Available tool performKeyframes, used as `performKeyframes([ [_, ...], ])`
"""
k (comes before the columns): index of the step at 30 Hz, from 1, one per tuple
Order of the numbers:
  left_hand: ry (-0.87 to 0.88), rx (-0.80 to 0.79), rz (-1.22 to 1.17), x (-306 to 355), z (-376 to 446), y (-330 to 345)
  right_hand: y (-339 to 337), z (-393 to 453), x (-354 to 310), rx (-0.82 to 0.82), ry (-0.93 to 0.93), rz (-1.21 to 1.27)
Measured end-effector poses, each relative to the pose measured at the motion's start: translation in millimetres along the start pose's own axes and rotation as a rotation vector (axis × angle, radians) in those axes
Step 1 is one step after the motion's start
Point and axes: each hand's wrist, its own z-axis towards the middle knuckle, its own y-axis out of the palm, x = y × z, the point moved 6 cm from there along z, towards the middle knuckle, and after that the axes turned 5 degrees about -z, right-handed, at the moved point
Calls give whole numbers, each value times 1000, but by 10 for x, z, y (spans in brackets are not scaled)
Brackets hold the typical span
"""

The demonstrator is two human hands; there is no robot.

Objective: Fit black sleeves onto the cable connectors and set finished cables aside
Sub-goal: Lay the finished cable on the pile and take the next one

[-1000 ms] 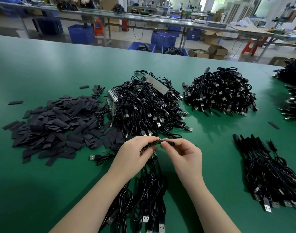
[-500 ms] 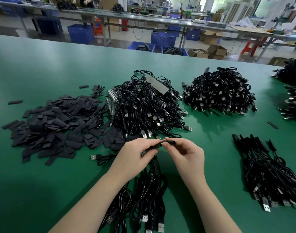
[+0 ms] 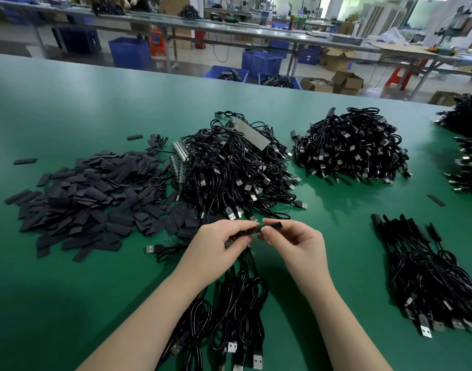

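Above the table (image 3: 82,277), both hands pinch: left (image 3: 218,247) half-hidden connector (image 3: 249,232), right (image 3: 296,242) sleeve (image 3: 273,225).

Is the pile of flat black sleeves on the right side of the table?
No, the pile of flat black sleeves lies on the left of the green table, beside the cable heap.

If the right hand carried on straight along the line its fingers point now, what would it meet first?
The right hand, pinching a black sleeve, points left at the connector board in the left hand. It would probably meet that board first; they look almost touching, though depth is unclear.
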Motion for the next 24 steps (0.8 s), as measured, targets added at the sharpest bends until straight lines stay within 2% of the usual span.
performKeyframes([
  [6,20,-3,40,13,-7,2,38,-6,52,21,41,27],
  [13,-19,-4,23,-10,-5,6,26,-20,2,29,-14,16],
  [21,-34,5,-7,-11,3,2,26,-7,25,31,36,78],
  [24,-32,3,-7,-8,-1,2,31,-23,5,44,3,37],
])
